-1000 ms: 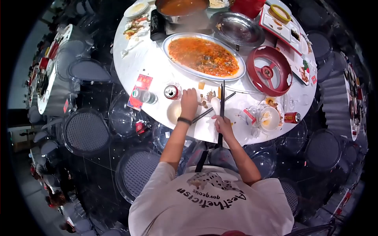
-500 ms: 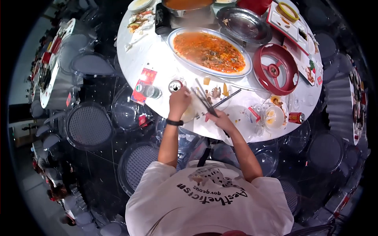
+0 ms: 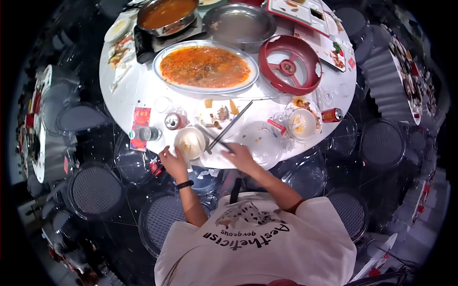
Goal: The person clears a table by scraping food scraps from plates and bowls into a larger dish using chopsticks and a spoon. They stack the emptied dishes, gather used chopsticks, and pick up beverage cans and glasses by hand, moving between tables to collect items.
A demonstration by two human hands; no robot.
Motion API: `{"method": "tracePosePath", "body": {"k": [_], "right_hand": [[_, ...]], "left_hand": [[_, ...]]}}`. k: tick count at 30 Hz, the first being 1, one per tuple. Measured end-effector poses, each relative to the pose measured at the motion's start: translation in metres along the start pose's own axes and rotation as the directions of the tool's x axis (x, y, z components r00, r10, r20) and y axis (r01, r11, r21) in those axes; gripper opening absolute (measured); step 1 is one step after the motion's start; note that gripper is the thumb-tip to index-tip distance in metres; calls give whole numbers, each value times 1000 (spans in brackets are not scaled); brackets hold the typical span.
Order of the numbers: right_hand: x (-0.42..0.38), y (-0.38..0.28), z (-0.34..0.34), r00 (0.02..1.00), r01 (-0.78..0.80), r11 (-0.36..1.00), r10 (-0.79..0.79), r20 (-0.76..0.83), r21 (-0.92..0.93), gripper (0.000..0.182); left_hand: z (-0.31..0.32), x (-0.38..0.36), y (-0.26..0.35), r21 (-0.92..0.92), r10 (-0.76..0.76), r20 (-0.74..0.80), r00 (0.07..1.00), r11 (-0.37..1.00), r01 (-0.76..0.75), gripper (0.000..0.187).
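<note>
My right hand (image 3: 241, 157) is closed around grey chopsticks (image 3: 206, 131) that point up and left towards a small white bowl (image 3: 184, 151). They cross a pair of dark chopsticks (image 3: 237, 117) slanting up to the right in front of my fingers. At the bowl's lower left rim is my left hand (image 3: 174, 165), its thumb and fingers apart. Yellowish scraps sit inside that bowl. Just behind it stands an opened drink can (image 3: 174, 121), and food scraps (image 3: 222, 113) lie on the table further right.
Beyond my hands is an oval platter (image 3: 210, 66) of red, oily food. A red ring-shaped stand (image 3: 287, 66), a metal pan (image 3: 238, 24) and a pot of soup (image 3: 167, 14) surround it. On the right are another bowl (image 3: 311, 123) and a red can (image 3: 332, 115); a glass (image 3: 153, 133) stands left.
The view has shifted, so the table appears further left. My left hand has moved from near the can to beside the bowl. The chopsticks in my right hand now lean further left.
</note>
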State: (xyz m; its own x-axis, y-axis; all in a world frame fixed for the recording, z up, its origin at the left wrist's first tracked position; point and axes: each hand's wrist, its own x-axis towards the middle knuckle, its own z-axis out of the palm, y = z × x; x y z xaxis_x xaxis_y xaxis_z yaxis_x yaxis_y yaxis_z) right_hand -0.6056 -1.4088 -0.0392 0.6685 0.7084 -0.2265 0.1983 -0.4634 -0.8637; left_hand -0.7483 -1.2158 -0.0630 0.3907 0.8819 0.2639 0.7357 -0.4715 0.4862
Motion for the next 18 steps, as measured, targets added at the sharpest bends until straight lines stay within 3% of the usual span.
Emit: {"method": "tracePosePath", "body": {"k": [2,3,5,6,7,10,12,13,14,16,18], "right_hand": [[-28,25,-58,945,-56,994,84,-317,96,34],[-43,48,-88,860,-88,988,138,-491,123,32],[-63,79,-154,646,-221,974,186,-740,52,30],[-68,113,-182,581,-344,934,131,-803,-97,32],[-69,141,-202,549,-377,921,136,-825,-99,35],[-55,199,-225,600,-487,873,358,-716,28,40],[-44,219,-224,661,-417,903,382,-646,107,40],[-40,224,-222,669,-313,942,309,-676,120,38],[-36,226,-219,674,-205,970,234,-700,127,37],[-45,207,-227,664,-67,994,111,-740,88,33],[-64,180,-241,666,-147,986,158,-729,79,30]], "left_hand": [[25,-13,-51,-242,-214,201,956,935,260,37],[34,-17,-67,-351,-289,319,903,849,396,36],[35,-20,-76,-559,-281,609,742,511,653,34],[32,-19,-77,-569,-240,715,657,346,746,34],[33,-20,-85,-546,-211,716,666,425,722,35],[35,-24,-74,-569,-284,663,692,410,713,42],[41,-25,-82,-558,-309,622,719,469,684,38],[43,-23,-86,-550,-326,580,747,520,654,36],[44,-22,-88,-534,-334,499,799,608,588,34],[40,-27,-86,-354,-263,185,947,881,314,30],[19,-34,-48,-33,-47,-131,990,999,43,25]]}}
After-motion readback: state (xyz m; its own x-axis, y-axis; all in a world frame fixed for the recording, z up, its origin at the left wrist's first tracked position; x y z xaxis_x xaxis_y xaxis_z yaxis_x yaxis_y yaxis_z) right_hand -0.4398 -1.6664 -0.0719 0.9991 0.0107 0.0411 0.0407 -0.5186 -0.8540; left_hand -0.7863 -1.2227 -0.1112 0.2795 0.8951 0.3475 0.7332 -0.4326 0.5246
